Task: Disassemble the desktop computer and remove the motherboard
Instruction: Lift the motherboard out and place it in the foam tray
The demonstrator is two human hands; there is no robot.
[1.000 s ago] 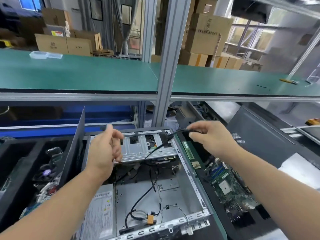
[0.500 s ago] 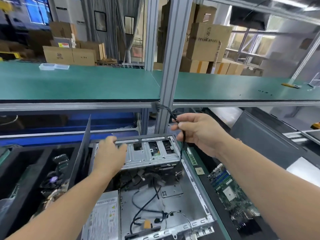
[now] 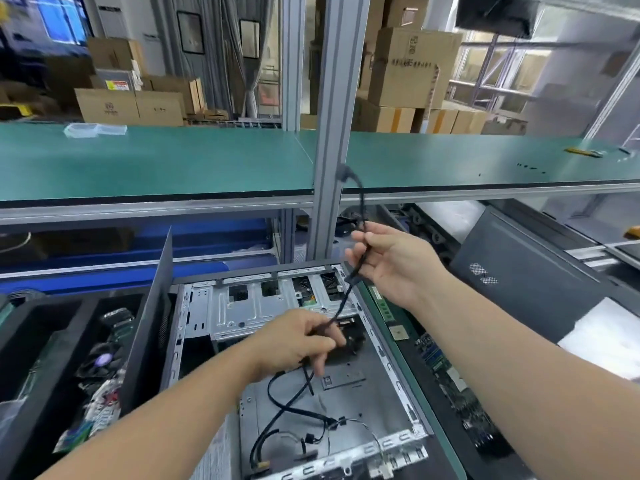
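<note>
Above the open case [image 3: 346,393], the right hand [image 3: 391,261] and left hand [image 3: 298,344] each grip one black cable [image 3: 341,303]. Its lower end is probably still tethered. Next: free it; the motherboard [image 3: 453,382] lies outside already.

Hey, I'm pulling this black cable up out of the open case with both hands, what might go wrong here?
1. The black cable runs down into tangled wires on the case floor; pulling may snag them.
2. Its free connector swings beside the aluminium post and may strike it.
3. The right hand has a loose grip, while the left hand pinches lower; the cable may slip.
</note>
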